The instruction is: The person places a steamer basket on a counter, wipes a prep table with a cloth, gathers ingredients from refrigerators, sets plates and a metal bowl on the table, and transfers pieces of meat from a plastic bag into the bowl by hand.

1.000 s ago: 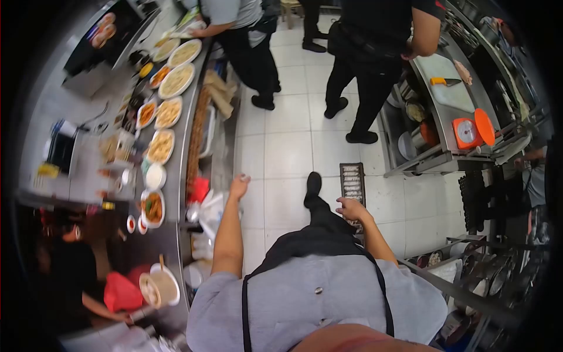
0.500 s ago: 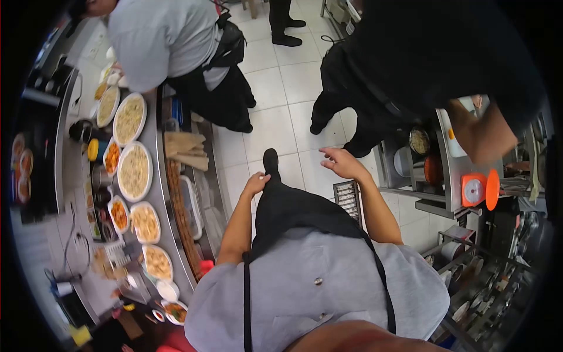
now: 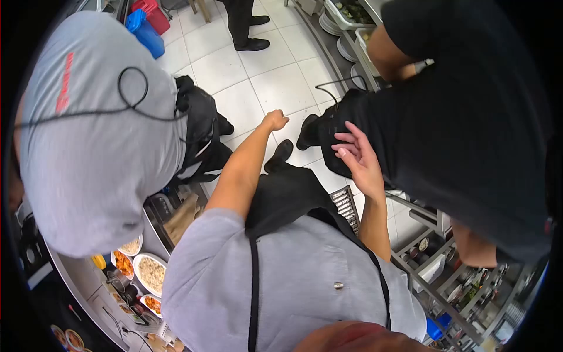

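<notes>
My left hand (image 3: 275, 120) is stretched forward over the tiled floor (image 3: 275, 82), its fingers curled in and nothing seen in them. My right hand (image 3: 359, 158) is raised with fingers apart and holds nothing. It is close to the black trousers of a person (image 3: 446, 141) in dark clothes on the right; whether it touches them I cannot tell. Below my hands are my black apron (image 3: 287, 199) and one black shoe (image 3: 279, 155).
At left a person in a grey shirt (image 3: 99, 146) leans over the counter, which holds oval dishes of food (image 3: 151, 274). Blue (image 3: 145, 34) and red (image 3: 153, 14) containers stand behind. Another person's shoes (image 3: 252, 44) are farther ahead. Shelves (image 3: 419, 252) line the right; a floor grate (image 3: 345, 211) lies beside me.
I have moved forward between the two people, who now appear closer on both sides. My left hand has swung forward and my right hand has risen. Most food dishes have slipped behind or out of view.
</notes>
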`<state>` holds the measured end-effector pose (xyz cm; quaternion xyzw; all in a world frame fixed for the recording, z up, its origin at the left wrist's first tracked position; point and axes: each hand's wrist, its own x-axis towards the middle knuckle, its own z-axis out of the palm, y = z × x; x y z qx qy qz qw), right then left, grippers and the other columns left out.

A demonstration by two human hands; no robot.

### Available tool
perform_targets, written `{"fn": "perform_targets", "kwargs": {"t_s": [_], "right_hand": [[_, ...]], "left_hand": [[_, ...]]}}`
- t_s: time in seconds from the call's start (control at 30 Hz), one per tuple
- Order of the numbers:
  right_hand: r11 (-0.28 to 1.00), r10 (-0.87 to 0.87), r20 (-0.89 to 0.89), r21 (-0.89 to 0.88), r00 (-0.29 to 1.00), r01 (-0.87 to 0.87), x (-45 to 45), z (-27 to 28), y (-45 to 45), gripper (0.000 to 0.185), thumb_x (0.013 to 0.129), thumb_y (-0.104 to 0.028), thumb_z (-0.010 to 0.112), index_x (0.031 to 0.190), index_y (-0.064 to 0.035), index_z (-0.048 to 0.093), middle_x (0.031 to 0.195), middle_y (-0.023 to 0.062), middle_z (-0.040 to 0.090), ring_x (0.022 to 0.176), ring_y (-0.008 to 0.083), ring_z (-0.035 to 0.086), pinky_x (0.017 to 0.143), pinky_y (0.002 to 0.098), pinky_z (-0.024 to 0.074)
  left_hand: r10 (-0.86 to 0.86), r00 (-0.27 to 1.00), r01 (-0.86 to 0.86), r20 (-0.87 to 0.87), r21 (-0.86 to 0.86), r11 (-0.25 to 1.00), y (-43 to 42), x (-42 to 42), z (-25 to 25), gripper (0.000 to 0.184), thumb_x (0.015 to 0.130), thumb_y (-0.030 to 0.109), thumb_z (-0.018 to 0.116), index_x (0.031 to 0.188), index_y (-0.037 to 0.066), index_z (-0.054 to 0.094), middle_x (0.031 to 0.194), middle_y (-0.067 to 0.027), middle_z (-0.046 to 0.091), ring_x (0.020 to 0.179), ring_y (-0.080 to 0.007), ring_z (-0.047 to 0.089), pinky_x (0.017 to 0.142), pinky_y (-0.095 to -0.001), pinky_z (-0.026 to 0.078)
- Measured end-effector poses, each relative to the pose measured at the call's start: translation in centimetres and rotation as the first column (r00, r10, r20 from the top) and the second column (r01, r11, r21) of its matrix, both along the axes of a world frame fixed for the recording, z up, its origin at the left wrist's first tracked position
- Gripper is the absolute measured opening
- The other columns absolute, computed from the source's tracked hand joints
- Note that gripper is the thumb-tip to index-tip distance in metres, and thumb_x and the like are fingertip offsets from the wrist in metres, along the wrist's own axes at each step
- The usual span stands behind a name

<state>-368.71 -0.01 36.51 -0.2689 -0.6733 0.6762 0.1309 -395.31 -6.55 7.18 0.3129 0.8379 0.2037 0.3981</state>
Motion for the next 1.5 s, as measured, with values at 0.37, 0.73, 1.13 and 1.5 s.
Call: {"fn": "perform_targets", "kwargs": {"t_s": [0.37,0.73,1.13,1.5], "right_hand": [[0.981,-0.140,0.100,-0.118,0.985,0.151,-5.6,-2.0,5.4,0.071,0.090,-0.002,0.056,0.150,-0.0076,0.017,0.139,0.0211,0.037,0.120,0.0248,0.049,0.094,0.0335,0.0449],[0.972,-0.163,0.231,-0.130,0.959,0.197,-14.3,-10.9,12.8,0.049,0.094,-0.007,0.057,0.141,-0.0038,0.040,0.126,0.0149,0.056,0.113,0.0216,0.058,0.097,0.0332,0.0460],[0.878,-0.354,0.402,-0.168,0.845,0.448,-29.3,-21.4,30.8,0.037,0.092,-0.020,0.059,0.123,0.0003,0.056,0.089,0.0096,0.064,0.076,0.0155,0.059,0.068,0.0296,0.0478],[0.744,-0.457,0.541,-0.204,0.706,0.637,-34.4,-59.7,46.8,0.016,0.083,-0.017,0.061,0.095,-0.0062,0.063,0.075,0.0082,0.064,0.062,0.0192,0.062,0.053,0.0343,0.0504]], "left_hand": [[-0.180,0.976,0.216,0.126,-0.415,0.884,12.6,-8.5,-3.9,0.044,0.089,0.025,0.052,0.129,0.007,0.056,0.137,-0.0170,0.051,0.126,-0.0355,0.050,0.102,-0.0532,0.040],[-0.487,0.872,0.483,0.041,-0.229,0.845,24.9,-21.4,-8.3,0.052,0.085,0.037,0.058,0.113,-0.007,0.062,0.120,-0.0286,0.058,0.116,-0.0398,0.056,0.100,-0.0412,0.044],[-0.364,0.906,0.414,0.216,-0.276,0.867,30.0,-25.3,-9.8,0.042,0.085,0.037,0.058,0.112,0.006,0.066,0.118,-0.0215,0.062,0.114,-0.0355,0.057,0.098,-0.0396,0.045],[-0.564,0.669,0.660,-0.484,0.037,0.750,32.4,-31.1,-14.0,0.046,0.087,0.028,0.062,0.124,0.001,0.052,0.127,-0.0303,0.048,0.116,-0.0504,0.046,0.097,-0.0541,0.040]]}}
